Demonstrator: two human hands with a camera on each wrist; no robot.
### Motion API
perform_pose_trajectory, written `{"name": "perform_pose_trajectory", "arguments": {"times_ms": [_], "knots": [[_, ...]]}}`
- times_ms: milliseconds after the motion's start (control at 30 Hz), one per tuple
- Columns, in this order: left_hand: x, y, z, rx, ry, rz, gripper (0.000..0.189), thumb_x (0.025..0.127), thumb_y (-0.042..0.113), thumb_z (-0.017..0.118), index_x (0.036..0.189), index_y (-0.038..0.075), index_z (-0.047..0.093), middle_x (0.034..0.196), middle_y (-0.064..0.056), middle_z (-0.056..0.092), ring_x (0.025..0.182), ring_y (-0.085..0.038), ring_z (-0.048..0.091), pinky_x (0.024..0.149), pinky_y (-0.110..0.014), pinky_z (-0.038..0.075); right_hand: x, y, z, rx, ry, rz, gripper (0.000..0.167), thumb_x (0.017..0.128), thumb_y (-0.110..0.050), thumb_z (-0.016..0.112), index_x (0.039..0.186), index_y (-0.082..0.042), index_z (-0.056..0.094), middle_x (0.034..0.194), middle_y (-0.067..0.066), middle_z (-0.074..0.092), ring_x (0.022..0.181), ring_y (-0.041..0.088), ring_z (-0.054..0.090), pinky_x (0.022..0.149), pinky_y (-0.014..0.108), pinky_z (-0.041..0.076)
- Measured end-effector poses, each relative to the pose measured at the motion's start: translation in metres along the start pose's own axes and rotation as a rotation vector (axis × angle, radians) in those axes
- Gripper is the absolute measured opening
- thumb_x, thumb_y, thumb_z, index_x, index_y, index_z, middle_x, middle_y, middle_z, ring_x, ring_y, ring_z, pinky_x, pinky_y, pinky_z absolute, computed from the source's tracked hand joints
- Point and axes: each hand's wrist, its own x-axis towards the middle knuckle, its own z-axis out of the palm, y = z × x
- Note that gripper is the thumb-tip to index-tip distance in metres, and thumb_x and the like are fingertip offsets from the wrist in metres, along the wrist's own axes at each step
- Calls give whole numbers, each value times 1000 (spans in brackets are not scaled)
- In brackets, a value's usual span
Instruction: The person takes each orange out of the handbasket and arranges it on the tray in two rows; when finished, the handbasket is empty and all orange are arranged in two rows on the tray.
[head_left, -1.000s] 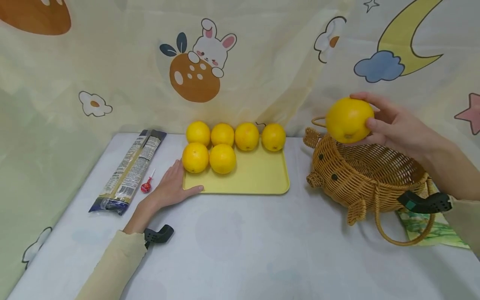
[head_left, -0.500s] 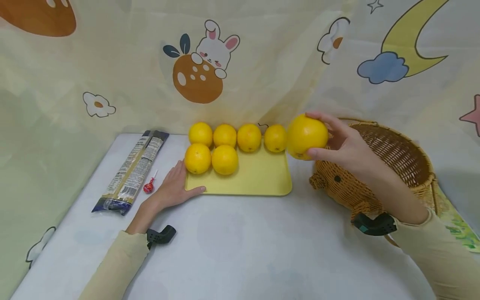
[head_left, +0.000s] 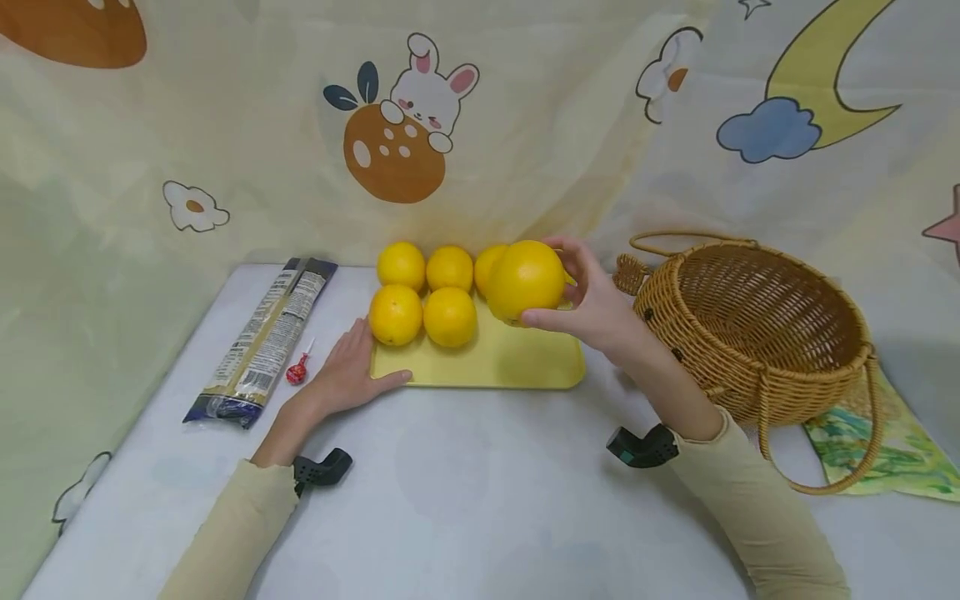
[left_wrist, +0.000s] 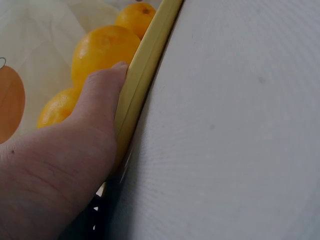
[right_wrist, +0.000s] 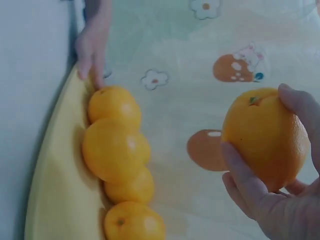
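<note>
My right hand [head_left: 600,310] grips an orange [head_left: 527,282] with fingers and thumb, above the yellow tray [head_left: 517,364]. In the right wrist view this held orange [right_wrist: 265,140] is apart from those on the tray. Two oranges, one of them the left orange [head_left: 396,315], form the front row at the tray's left; several more stand behind, the right ones partly hidden by the held orange. My left hand [head_left: 341,375] rests at the tray's left edge with extended fingers. In the left wrist view its thumb [left_wrist: 100,95] lies along the tray's rim.
A pig-shaped wicker basket [head_left: 720,350] with handles stands at the right, its visible inside bare. Green patterned material [head_left: 900,446] lies beneath its right side. On the left are a long printed packet [head_left: 262,342] and a red lollipop [head_left: 297,369]. A printed cloth hangs behind.
My right hand has carried the orange leftward, from above the basket to above the tray. The left hand has stayed at the tray's edge.
</note>
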Motion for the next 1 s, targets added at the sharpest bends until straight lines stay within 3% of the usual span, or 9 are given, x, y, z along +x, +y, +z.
{"name": "perform_pose_trajectory", "arguments": {"times_ms": [133,333,467,733,1000], "knots": [[1,-1,-1,10,-5,-5,119,83,70,57,154,5,-12,163,-20,-7,152,-37,-5,124,-53,2,8,13,9,-1,6,22,84,78,-15,80,143,-21,27,150,-1,38,126,29,53,90,33,55],[1,0,-3,15,-9,-2,117,83,68,58,154,6,-12,164,-19,-6,152,-37,-5,124,-54,2,18,35,20,30,18,116,90,80,-18,79,148,-17,20,153,1,34,129,26,52,98,34,53],[0,2,-3,9,-12,-2,118,83,68,58,154,5,-12,164,-19,-7,152,-37,-4,124,-54,2,23,46,22,20,59,128,91,80,-21,79,149,-15,20,154,3,32,128,28,52,101,39,51],[-1,0,-1,9,-5,-6,118,83,68,58,155,6,-12,164,-19,-6,152,-37,-4,124,-54,2,28,65,30,-83,81,113,91,80,-26,79,150,-10,22,155,12,27,132,33,46,108,46,46],[0,-1,1,11,10,8,117,83,67,59,155,6,-11,163,-21,-6,152,-38,-2,124,-54,3,30,78,31,-102,72,205,93,79,-33,79,151,-14,23,157,11,24,132,37,46,106,50,45]]}}
